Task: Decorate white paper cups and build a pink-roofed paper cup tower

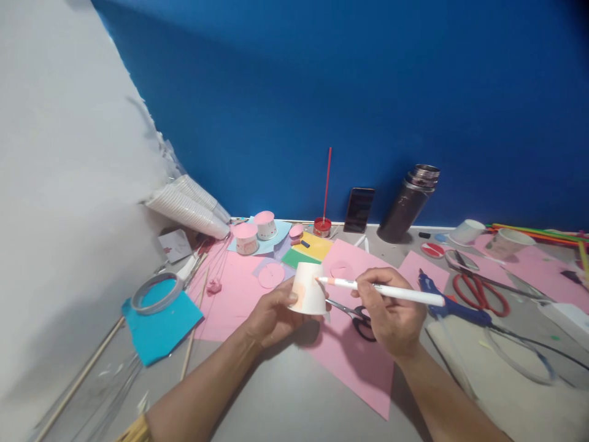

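Forearms [207, 377] foremost; left fingers [280, 299] holding white cup [311, 293], right fingers [369, 288] marker [407, 294].

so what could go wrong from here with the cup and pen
The left hand has its thumb by the peach patch on the cup, so any wet ink might smear. The cup is held up off the table, so a slip could make the pen leave a stray mark. The right hand might knock the scissors nearby.

Peach-patched white cup [313, 296], white marker [405, 294], blue wall [350, 92]
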